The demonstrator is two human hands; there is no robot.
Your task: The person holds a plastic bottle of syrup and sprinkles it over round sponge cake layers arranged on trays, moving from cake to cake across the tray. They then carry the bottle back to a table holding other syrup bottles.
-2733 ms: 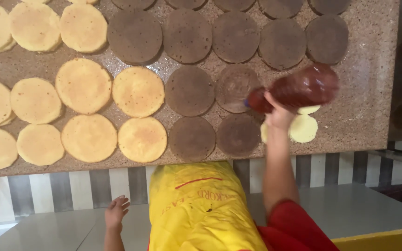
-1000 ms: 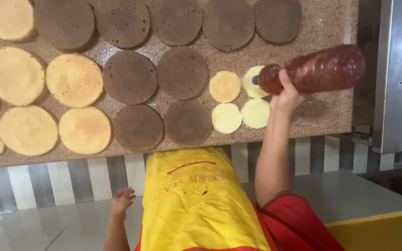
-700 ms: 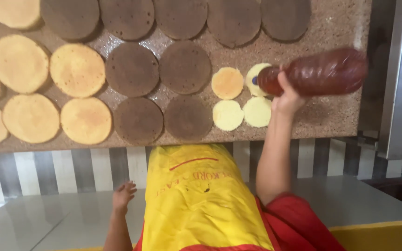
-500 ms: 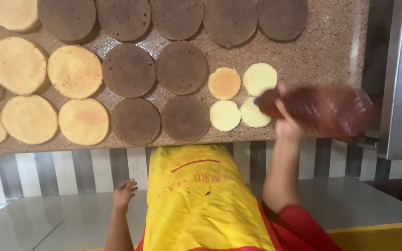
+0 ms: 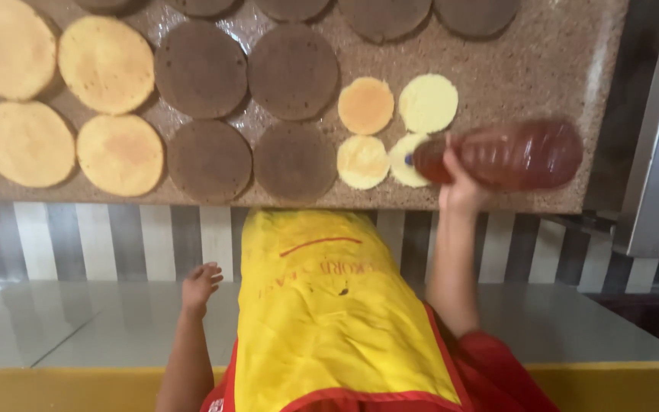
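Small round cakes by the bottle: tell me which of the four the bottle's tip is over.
The lower-right small cake, pale yellow, partly hidden beneath the tip of the brown bottle held in the right hand. The other three lie fully uncovered.

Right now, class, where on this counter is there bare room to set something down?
Bare speckled counter lies right of the small pale rounds, above the bottle in the right hand. Left of them, brown rounds and golden rounds crowd nearly edge to edge.

Speckled stone worktop (image 5: 558, 69) bearing large yellow cake rounds (image 5: 105, 65) and brown cake rounds (image 5: 293, 70); yellow apron (image 5: 329, 305) and striped wall (image 5: 116, 240) below
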